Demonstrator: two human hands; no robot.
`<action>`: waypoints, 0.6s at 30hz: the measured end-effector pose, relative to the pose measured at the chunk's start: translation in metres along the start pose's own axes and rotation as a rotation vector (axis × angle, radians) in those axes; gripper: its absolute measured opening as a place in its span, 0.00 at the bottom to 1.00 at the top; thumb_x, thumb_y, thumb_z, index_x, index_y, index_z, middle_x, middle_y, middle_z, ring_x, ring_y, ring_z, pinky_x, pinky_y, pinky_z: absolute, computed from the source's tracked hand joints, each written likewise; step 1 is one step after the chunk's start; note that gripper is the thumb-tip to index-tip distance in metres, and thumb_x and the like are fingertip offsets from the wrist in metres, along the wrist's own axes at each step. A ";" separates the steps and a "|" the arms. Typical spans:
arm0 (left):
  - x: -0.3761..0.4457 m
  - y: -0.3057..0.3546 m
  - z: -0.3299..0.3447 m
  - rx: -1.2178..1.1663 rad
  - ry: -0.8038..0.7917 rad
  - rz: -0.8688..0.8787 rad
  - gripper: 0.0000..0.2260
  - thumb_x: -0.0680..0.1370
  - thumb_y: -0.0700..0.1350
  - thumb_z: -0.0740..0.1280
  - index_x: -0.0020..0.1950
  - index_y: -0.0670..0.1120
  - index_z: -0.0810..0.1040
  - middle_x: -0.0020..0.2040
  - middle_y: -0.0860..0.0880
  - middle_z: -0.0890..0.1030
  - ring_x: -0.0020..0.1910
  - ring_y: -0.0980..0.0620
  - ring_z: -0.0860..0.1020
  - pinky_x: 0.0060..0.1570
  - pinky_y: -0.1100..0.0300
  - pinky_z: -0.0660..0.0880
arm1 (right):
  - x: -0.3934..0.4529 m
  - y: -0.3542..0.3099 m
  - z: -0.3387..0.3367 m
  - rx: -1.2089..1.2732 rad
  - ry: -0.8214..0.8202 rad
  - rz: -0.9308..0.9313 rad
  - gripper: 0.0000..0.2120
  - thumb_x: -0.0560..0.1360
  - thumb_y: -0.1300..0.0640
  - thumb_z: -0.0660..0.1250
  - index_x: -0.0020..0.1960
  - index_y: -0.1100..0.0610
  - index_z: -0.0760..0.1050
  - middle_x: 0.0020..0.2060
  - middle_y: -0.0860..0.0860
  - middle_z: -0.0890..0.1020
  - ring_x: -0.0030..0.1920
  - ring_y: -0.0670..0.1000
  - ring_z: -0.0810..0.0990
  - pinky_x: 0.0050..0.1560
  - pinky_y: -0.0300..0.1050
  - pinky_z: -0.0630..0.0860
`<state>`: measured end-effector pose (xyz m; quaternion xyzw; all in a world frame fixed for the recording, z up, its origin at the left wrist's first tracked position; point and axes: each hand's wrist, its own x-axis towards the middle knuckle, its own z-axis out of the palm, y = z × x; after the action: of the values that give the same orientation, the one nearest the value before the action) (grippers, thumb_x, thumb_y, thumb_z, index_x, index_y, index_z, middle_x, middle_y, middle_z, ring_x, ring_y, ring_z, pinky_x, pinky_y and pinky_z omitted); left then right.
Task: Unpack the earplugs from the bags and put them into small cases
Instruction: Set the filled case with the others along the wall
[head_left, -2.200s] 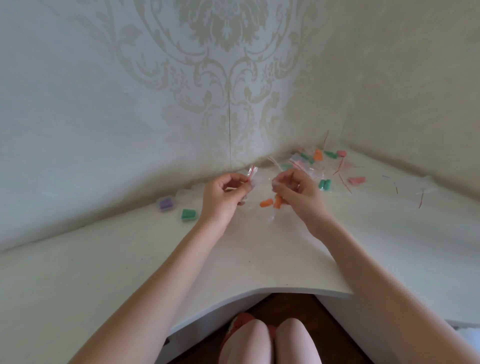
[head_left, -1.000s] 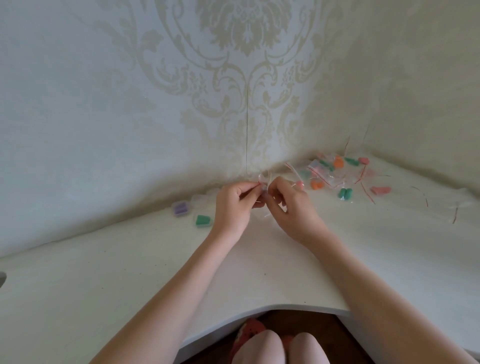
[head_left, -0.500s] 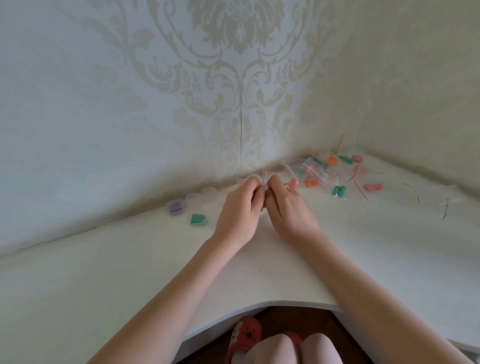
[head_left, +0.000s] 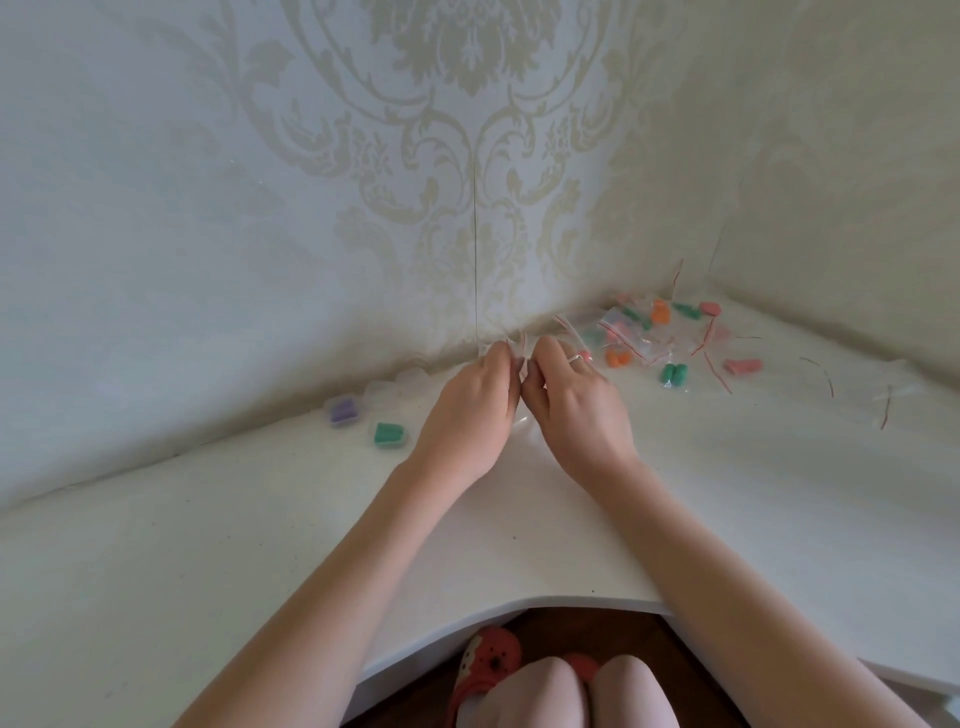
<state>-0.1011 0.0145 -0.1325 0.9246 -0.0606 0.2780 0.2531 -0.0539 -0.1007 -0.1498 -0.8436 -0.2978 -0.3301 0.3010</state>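
My left hand (head_left: 470, 410) and my right hand (head_left: 571, 410) are side by side over the white desk (head_left: 260, 545), fingertips together, both pinching the top of a small clear zip bag (head_left: 519, 351) with a red strip. What is inside the bag is hidden by my fingers. To the left stand small clear cases, one holding purple earplugs (head_left: 343, 410) and one holding green earplugs (head_left: 388, 434). More clear cases (head_left: 395, 387) sit behind them by the wall.
A heap of clear bags with orange (head_left: 618, 358), green (head_left: 674, 375) and pink (head_left: 743, 366) earplugs fills the back right corner. Emptied bags with red strips (head_left: 883, 400) lie at the right. Walls close the back and right; the desk's curved front edge (head_left: 519, 608) is above my knees.
My hands came together from slightly apart and now pinch the bag's top between them. The orange earplugs seen in front of my right hand earlier are no longer in sight there.
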 end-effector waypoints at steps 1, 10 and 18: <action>0.000 0.000 0.000 0.008 -0.007 -0.003 0.07 0.83 0.42 0.54 0.44 0.44 0.63 0.34 0.48 0.68 0.32 0.48 0.66 0.33 0.58 0.53 | 0.000 0.000 -0.001 -0.004 0.011 -0.005 0.13 0.77 0.53 0.53 0.40 0.60 0.67 0.29 0.51 0.69 0.29 0.53 0.59 0.27 0.41 0.59; 0.001 0.003 -0.002 -0.245 -0.087 -0.159 0.14 0.83 0.46 0.53 0.44 0.41 0.71 0.34 0.47 0.76 0.34 0.47 0.74 0.36 0.49 0.71 | 0.000 -0.006 -0.007 0.333 -0.227 0.126 0.14 0.79 0.44 0.49 0.40 0.52 0.61 0.28 0.43 0.68 0.30 0.44 0.67 0.37 0.51 0.64; -0.001 0.005 0.010 -0.509 0.030 -0.272 0.15 0.83 0.45 0.54 0.38 0.44 0.69 0.26 0.56 0.72 0.26 0.58 0.68 0.30 0.52 0.70 | 0.001 -0.015 0.005 0.618 -0.116 0.267 0.18 0.83 0.61 0.53 0.35 0.51 0.60 0.21 0.42 0.69 0.24 0.39 0.69 0.38 0.24 0.65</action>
<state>-0.0980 0.0052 -0.1381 0.8268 0.0000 0.2309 0.5130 -0.0620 -0.0873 -0.1470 -0.7614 -0.2873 -0.1332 0.5656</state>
